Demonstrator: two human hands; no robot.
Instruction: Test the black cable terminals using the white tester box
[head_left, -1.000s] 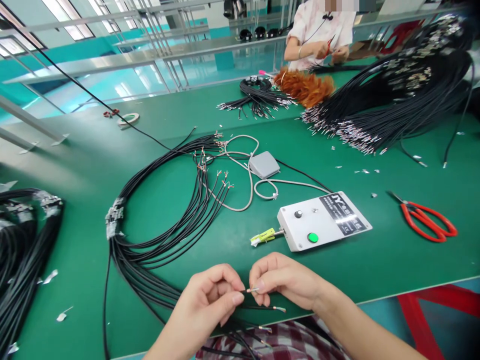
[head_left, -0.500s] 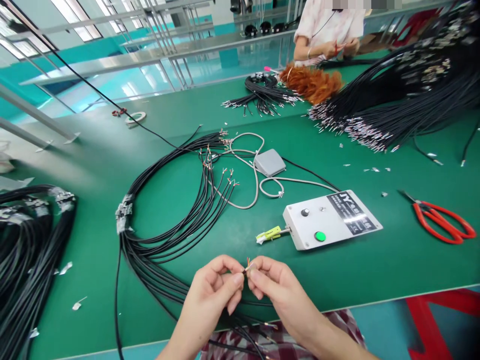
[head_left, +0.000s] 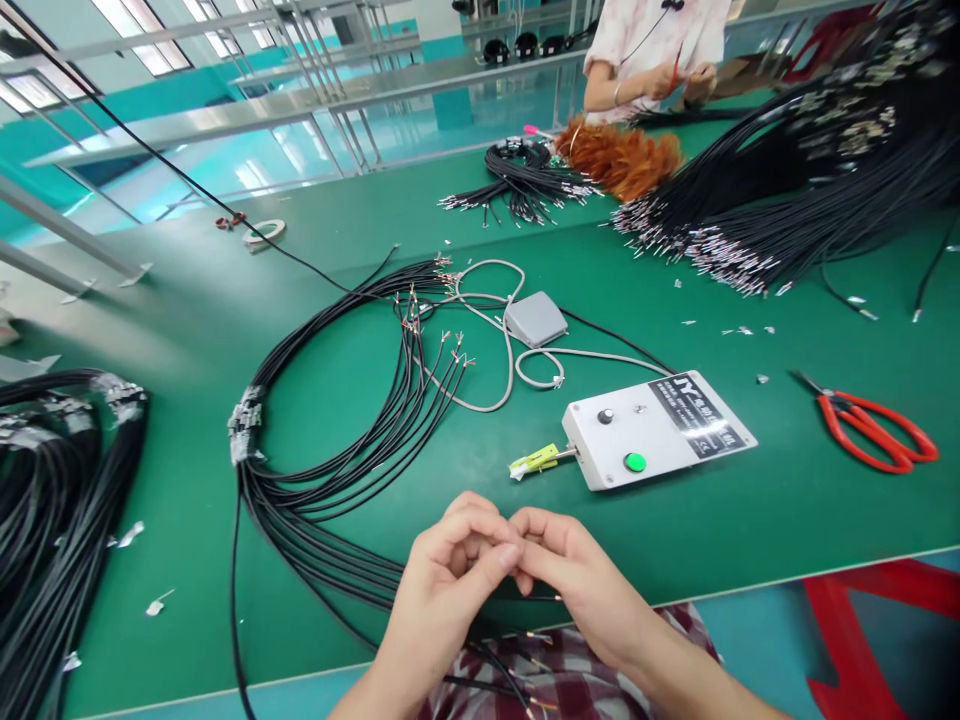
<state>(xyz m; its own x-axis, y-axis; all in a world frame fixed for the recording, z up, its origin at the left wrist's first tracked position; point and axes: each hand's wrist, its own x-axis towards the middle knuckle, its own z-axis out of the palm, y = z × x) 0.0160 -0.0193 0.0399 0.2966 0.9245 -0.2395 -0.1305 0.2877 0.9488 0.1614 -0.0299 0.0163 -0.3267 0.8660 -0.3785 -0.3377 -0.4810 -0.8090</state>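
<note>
My left hand (head_left: 448,580) and my right hand (head_left: 574,575) meet at the near edge of the green table (head_left: 187,330), fingertips pinched together on the stripped end of a thin black cable. The cable end itself is hidden between my fingers. A looped bundle of black cables (head_left: 330,470) lies just left of my hands, with bare wire tips fanned out further back. More cable ends (head_left: 525,640) hang over the table edge onto my lap. A white control box (head_left: 660,428) with a green button sits just beyond my right hand.
A grey foot pedal (head_left: 534,318) with a grey cord lies behind the box. Red-handled scissors (head_left: 874,430) lie at the right. Big piles of black cables (head_left: 787,190) fill the far right and another (head_left: 52,480) the near left. A co-worker (head_left: 660,50) works at the far edge.
My hands have drawn closer together and my fingers have closed over the cable end, which showed its coloured wire tips half a second ago and now is covered.
</note>
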